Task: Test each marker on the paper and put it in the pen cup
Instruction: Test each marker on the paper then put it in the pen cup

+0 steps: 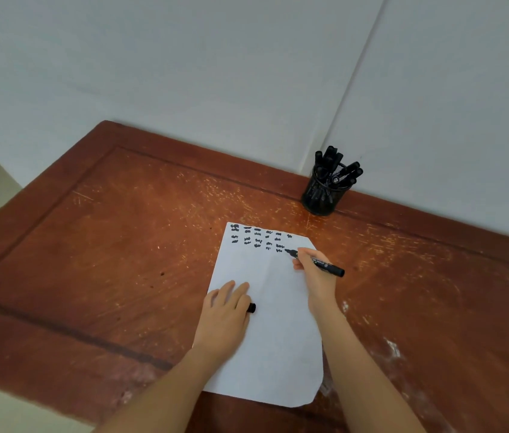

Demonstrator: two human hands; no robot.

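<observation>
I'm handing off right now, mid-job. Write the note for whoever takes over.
Right hand grips a marker, tip on the paper by the last scribble.
Left hand lies flat on the paper; a cap pokes out beside it, grip unclear.
Pen cup beyond the paper holds many markers.
Done: rows of test marks.
Left: finish this mark, cap the marker, drop it in the cup. No other loose markers visible.

open table (140, 245) between paper (278, 339) and pen cup (322, 195); cup seemingly crowded with markers (329, 157).
</observation>
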